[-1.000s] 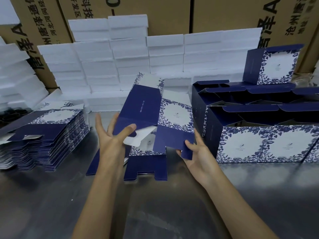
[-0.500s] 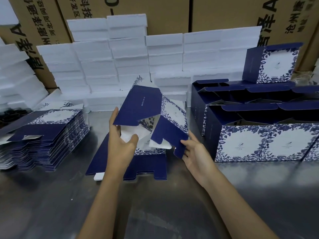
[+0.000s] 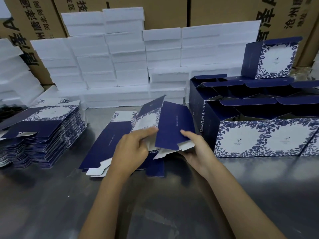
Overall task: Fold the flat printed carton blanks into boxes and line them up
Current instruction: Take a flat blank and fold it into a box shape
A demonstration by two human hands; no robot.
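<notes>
A half-opened navy and white floral carton [image 3: 172,125] is held low over the steel table at the centre. My left hand [image 3: 133,149] grips its left side, with the index finger stretched along a white inner flap. My right hand [image 3: 198,149] holds the carton's lower right corner, thumb on the navy panel. Under both hands lies a flat blank [image 3: 107,144]. A tall stack of flat blanks [image 3: 43,131] sits at the left. Folded boxes [image 3: 259,135] stand in rows at the right, with one more box [image 3: 271,59] on top.
White foam boxes [image 3: 124,62] are piled along the back of the steel table [image 3: 155,204]. Brown shipping cartons [image 3: 164,12] stand behind them. More foam pieces [image 3: 13,75] lean at the far left.
The carton has dropped lower and turned, its navy panel now facing me. Both hands have closed in on its lower flaps.
</notes>
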